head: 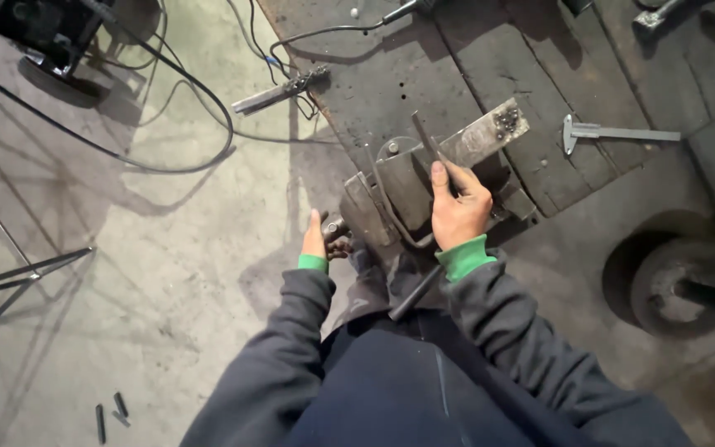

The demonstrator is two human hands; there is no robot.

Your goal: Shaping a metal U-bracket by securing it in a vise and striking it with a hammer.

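A steel bending jig [407,186] sits at the near edge of a dark metal workbench [457,74]. My right hand [455,211] grips a thin dark metal rod [424,136] that stands in the jig and points away from me. A curved bent rod [386,211] lies across the jig's face. My left hand [316,240] is closed around a small dark handle or knob [334,228] at the jig's left end. A long dark bar [415,291] slants down from under my right wrist. My sleeves are dark with green cuffs.
A steel square [614,132] lies on the bench to the right. A welding electrode holder [283,89] with black cables [167,157] hangs off the bench's left edge. A round metal base [680,285] stands at right. Thin rod frames [18,273] and short rod pieces [109,414] lie on the concrete floor.
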